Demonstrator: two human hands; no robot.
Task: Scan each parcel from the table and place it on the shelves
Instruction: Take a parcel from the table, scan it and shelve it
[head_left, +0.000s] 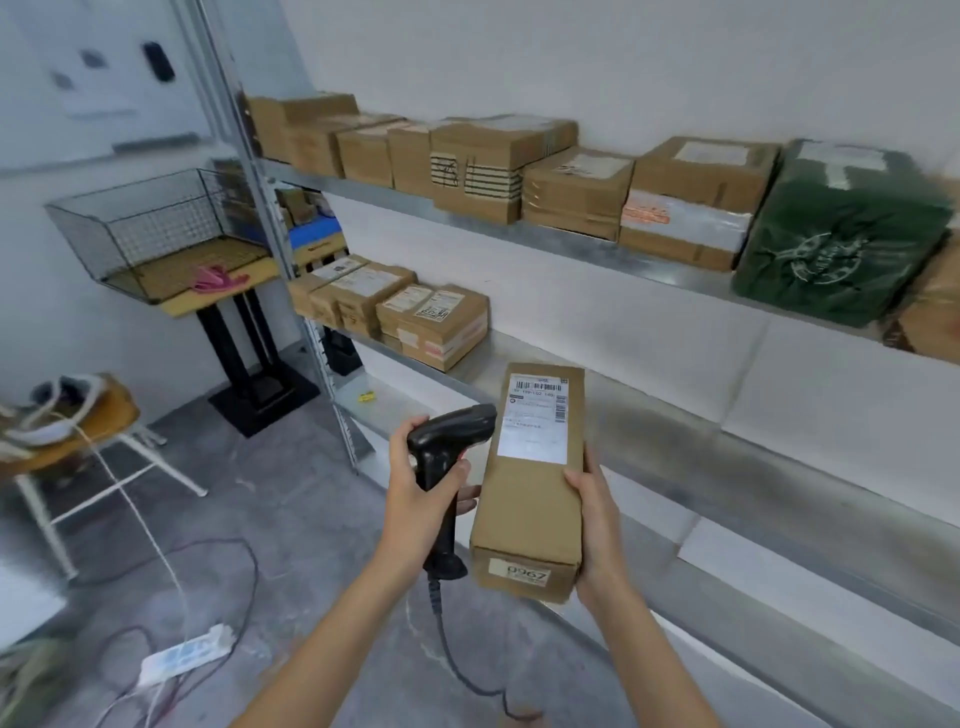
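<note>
Your left hand (423, 493) is wrapped around the grip of the black scanner (447, 457), whose head points right, just beside the long brown parcel (530, 493); your right hand (597, 525) grips that parcel's right side near its lower end, fingers curled along its edge, holding it in the air in front of the lower shelf (649, 415). From here, the scan may likely miss, because the scanner head sits at the label's (537, 418) left edge rather than facing the barcode. The parcel could also tip out of your one-handed hold, since most of its length reaches beyond your fingers. The scanner's cable (452, 654) hangs toward the floor and could snag as you reach.
</note>
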